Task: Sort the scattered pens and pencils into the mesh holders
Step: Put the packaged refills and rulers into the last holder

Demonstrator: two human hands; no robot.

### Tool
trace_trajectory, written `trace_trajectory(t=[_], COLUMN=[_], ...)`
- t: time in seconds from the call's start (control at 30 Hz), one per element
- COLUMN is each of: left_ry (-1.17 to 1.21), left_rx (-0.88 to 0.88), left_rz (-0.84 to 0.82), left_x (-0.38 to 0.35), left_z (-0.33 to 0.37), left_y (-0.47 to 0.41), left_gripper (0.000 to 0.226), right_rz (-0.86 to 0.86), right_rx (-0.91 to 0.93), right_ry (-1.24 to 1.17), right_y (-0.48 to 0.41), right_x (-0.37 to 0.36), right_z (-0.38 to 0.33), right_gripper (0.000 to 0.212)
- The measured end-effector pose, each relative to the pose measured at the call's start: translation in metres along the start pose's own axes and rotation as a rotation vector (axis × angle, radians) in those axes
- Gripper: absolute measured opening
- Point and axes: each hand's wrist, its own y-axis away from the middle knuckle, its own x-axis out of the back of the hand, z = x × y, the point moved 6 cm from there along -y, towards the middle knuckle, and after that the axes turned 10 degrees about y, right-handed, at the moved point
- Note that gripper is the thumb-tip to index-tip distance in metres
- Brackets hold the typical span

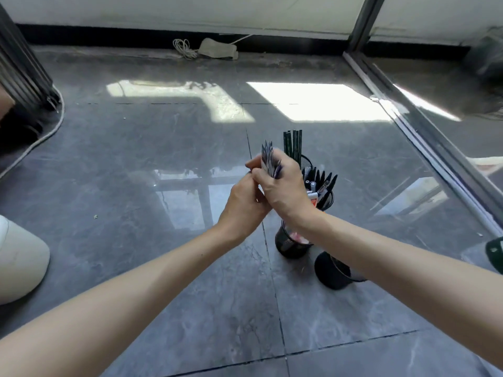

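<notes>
1. Right hand [283, 186] grips a pen bundle [268, 156] at frame centre; left hand [245, 202] pinches it below.
2. Mesh holders [291, 246] stand beside, two already filled.
3. I see no loose pens on the floor [163, 268]; only this bundle remains, I judge.

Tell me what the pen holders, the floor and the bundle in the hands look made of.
The pen holders: black metal mesh, likely, matte; perforated weave shows on the walls. The floor: polished stone or porcelain tile, glossy; grey veining, grout lines, sharp window reflections. The bundle: probably plastic pens, gripped in the right hand; too blurred to be sure.
</notes>
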Motion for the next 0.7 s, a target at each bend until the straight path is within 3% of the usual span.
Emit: trace_trajectory(t=[0.27, 0.43, 0.5, 0.57, 0.7], left_ry=[0.194, 0.152, 0.071, 0.025, -0.047], left_rx=[-0.042, -0.035, -0.027, -0.024, 0.028], left_rz=[-0.118, -0.286, -0.385, -0.469, -0.559], left_x=[-0.063, -0.122, -0.142, -0.157, -0.173], left_z=[0.051, 0.041, 0.03, 0.017, -0.009], left_y=[0.003, 0.007, 0.011, 0.017, 0.024], left_gripper=[0.017, 0.015, 0.023, 0.016, 0.027], right_rz=[0.195, 0.26, 0.241, 0.211, 0.125], right_rx=[0.032, -0.126, -0.234, -0.306, -0.391], right_ry=[0.064, -0.002, -0.024, -0.002, 0.005], right_y=[0.011, 0.028, 0.036, 0.045, 0.06], right_x=[0.078, 0.115, 0.122, 0.128, 0.129], right_z=[0.001, 0.046, 0.072, 0.094, 0.121], right_gripper=[0.007, 0.011, 0.018, 0.021, 0.01])
